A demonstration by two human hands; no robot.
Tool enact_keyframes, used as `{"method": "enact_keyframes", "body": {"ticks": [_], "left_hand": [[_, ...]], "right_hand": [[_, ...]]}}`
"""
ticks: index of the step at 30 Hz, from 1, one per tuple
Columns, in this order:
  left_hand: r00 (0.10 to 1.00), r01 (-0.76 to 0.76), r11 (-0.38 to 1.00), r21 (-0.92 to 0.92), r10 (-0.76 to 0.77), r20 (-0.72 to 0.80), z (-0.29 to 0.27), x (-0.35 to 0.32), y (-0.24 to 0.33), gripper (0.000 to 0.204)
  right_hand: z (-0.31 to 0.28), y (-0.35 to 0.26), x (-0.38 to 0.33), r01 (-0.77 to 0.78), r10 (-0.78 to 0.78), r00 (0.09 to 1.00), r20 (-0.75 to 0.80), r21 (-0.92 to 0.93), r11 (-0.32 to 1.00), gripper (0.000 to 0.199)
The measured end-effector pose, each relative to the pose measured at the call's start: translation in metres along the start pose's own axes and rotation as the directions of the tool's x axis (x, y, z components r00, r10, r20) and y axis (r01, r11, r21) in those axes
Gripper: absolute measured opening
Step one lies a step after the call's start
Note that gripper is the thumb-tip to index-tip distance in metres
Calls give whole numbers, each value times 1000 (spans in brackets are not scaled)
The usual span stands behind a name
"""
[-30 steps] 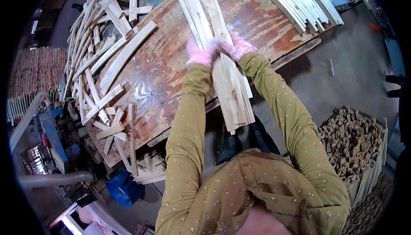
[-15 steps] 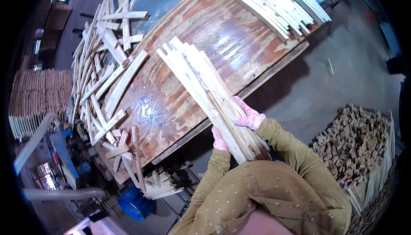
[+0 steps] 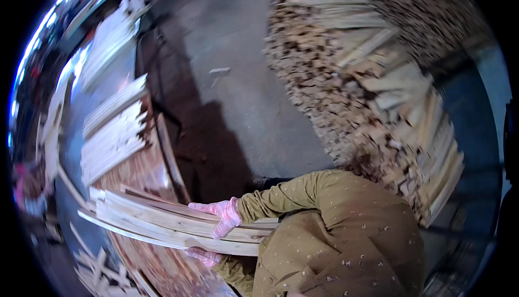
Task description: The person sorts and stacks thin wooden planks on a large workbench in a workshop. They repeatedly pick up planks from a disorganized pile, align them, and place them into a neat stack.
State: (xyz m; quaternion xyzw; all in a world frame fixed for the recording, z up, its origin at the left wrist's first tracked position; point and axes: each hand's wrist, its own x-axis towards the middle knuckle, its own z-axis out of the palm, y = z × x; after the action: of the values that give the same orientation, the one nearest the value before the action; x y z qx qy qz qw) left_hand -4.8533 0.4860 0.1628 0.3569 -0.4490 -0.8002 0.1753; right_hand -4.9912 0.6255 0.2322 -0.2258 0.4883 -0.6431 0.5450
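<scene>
A bundle of long pale wooden slats (image 3: 151, 220) lies level against my waist, its free end sticking out to the left over the brown plywood table (image 3: 141, 174). My right hand (image 3: 220, 216), in a pink glove, is closed over the top of the bundle. My left hand (image 3: 202, 255), also in a pink glove, grips the bundle from underneath and is mostly hidden by the slats. Both olive-green sleeves run back to my body at the lower right.
More pale slats (image 3: 111, 140) lie in stacks on the table, with loose pieces at its lower left. A tall, blurred pile of stacked wood pieces (image 3: 373, 91) fills the right side. Grey concrete floor (image 3: 238, 108) lies between the table edge and that pile.
The view has swung to the right, from the table toward the floor and the wood pile. The bundle has come off the table and in against my waist, still in both hands.
</scene>
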Motion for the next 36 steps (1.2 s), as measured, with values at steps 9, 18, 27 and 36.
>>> {"method": "enact_keyframes", "body": {"ticks": [9, 18, 27, 36], "left_hand": [[544, -295, 946, 135, 50, 838, 244, -57, 15, 47], [-510, -860, 62, -506, -101, 854, 575, -209, -9, 65], [-18, -941, 333, -57, 120, 993, 571, -202, -116, 68], [733, -475, 615, 630, -120, 670, 320, -146, -85, 45]], "right_hand": [[-40, 23, -184, 627, -610, 346, -713, -309, 716, 113], [-135, -72, -447, 935, -203, -118, -972, -178, 308, 86], [-165, -93, -475, -541, -478, -419, -772, -210, 814, 78], [-152, -86, -419, -909, -902, -14, -432, -371, 192, 45]]}}
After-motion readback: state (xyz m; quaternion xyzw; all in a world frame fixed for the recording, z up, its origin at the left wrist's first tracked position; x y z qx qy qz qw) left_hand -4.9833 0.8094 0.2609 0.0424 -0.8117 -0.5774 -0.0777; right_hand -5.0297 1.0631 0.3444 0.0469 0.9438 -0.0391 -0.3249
